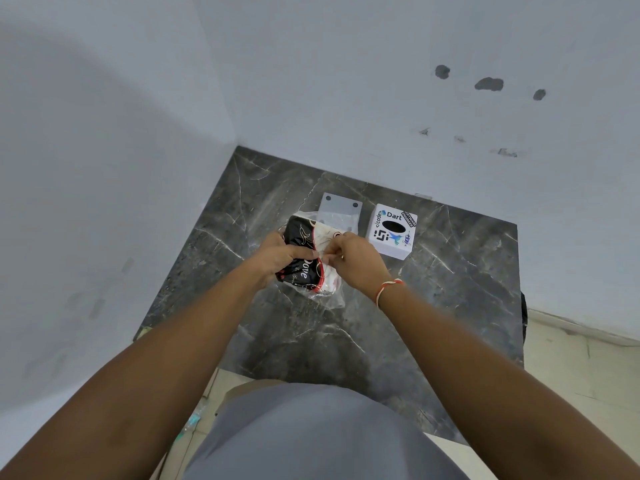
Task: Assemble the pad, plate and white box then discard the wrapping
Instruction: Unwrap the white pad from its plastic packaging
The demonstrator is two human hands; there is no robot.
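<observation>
The left hand gripped the near-left side of the crinkly clear plastic packet printed in black, white and red, its fingers curled shut around the dark printed half. The packet was held just above the dark veined marble slab, between the two hands, its loose transparent edge hanging toward the person. From where I stood it looked light and soft, the sort of film that slips and stretches, not something that snaps; I judged the pad to be folded inside, though I could not make it out through the print.

The right hand, with a red and white thread at the wrist, had thumb and forefinger pinched together on the pale middle of the wrapping, as if working at a seam. A firm pinch close to that seam, with the other hand anchoring the bulk, seemed the sensible hold, since a grip on the loose skirt would only slide.

Behind the packet lay the flat pale grey plate with two dark holes, partly hidden by the packet's top edge; it looked thin and stiff, best lifted by its edges. Just beside it to the right sat the white box covered in stickers with a black oval opening on top, rigid and easy to take by its sides.
</observation>
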